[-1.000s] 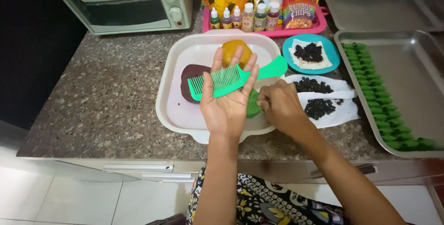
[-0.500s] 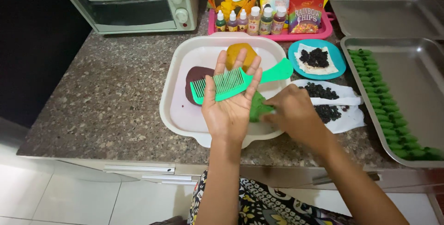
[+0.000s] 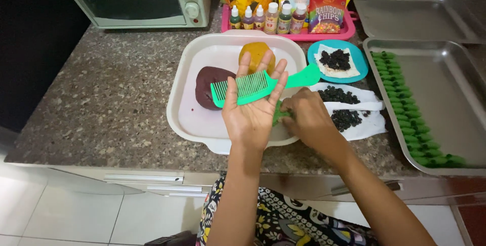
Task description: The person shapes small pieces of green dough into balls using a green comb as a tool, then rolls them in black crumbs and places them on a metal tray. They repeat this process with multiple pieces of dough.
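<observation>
Green comb (image 3: pixel 253 85) lies flat on open left hand (image 3: pixel 251 112), palm up, over white tray (image 3: pixel 185 109) w/ dough lumps. Right hand (image 3: pixel 307 119) pinches green dough (image 3: pixel 278 114) at tray's right edge. Judging: shaping step; next needs dough pressed onto comb teeth.

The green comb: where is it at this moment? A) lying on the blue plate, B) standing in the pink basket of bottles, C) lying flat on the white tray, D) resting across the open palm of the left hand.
D: the green comb lies across the raised, open left hand, above the white tray.
</observation>
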